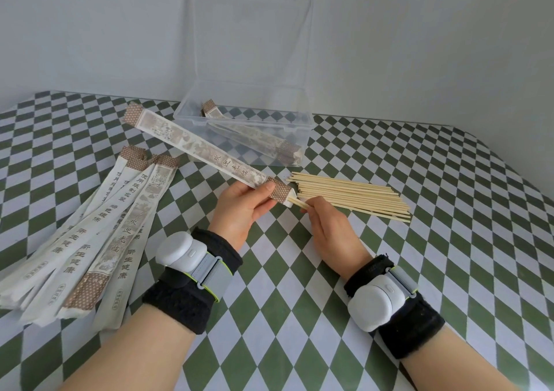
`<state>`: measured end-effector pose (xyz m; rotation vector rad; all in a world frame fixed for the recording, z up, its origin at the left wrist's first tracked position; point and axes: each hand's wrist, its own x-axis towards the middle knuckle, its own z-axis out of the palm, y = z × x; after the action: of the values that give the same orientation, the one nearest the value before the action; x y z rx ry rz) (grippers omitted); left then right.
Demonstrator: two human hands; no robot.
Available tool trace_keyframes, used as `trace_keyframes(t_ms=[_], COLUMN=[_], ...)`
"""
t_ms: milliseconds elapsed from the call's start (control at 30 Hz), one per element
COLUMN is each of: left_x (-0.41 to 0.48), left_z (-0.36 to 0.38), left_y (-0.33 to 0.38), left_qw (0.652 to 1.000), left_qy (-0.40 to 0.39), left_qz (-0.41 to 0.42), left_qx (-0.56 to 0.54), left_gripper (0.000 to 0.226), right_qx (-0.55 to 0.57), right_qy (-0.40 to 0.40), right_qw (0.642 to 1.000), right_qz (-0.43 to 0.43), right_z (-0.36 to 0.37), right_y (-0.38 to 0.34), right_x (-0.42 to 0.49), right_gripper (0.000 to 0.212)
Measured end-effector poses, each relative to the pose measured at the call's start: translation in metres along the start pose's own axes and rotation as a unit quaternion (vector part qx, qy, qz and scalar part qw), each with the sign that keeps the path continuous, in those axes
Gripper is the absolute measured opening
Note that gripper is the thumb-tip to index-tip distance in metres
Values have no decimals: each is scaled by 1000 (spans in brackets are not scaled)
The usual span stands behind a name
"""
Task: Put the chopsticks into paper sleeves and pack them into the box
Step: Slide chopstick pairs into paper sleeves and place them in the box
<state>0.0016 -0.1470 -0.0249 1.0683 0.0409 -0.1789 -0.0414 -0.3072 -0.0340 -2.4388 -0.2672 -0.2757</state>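
presently, on the table, as seen from beside it:

- left hand (239, 208): raised over the cloth, thumb on top and fingers curled beneath, gripping the near end of the held sleeve
- held sleeve (195, 145): one printed paper sleeve, white with brown patterned ends, slanting up and away to the left from that hand; its mouth faces the right hand
- right hand (326, 226): fingers curled, pinching the exposed ends of the pair of chopsticks
- pair of chopsticks (300, 204): almost wholly inside the held sleeve, only short ends showing at its mouth, between the two hands
- loose chopsticks (353, 196): flat heap of bare wooden sticks on the cloth just beyond the right hand, running left to right
- empty sleeves (99, 235): fanned pile of flat paper sleeves on the cloth, left of the left forearm
- box (304, 139): clear plastic, at the far side of the table by the wall, its lid (248, 37) standing open behind it
- packed sleeves (254, 134): a few sleeves lying diagonally inside the box; exact count cannot be told
- tablecloth (419, 270): green and white diamond check
- left wrist unit (177, 248) and right wrist unit (371, 305): white, each strapped over a black band
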Motion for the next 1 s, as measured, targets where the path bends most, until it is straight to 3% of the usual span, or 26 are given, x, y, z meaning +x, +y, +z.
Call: trace_keyframes(t_ms=[267,533,800,1000], left_x=[0,-2,-2,-6], left_z=[-1,2,2,5], left_y=[4,2,4,6], left_qw=[999,1000,999,999], left_qy=[35,-19,-20,-54], left_qz=[-1,-1,-9,0], left_qx=[-33,-1,-38,-3], left_gripper=[12,10,11,10], right_qx=[85,95,191,224], right_qy=[64,53,-6,8], right_qw=[994,994,981,974], right_qz=[19,-10,-31,-32], right_z=[-2,-2,-6,-6], right_y=[3,4,1,4], right_x=[1,0,-2,0], right_gripper=[14,11,18,14])
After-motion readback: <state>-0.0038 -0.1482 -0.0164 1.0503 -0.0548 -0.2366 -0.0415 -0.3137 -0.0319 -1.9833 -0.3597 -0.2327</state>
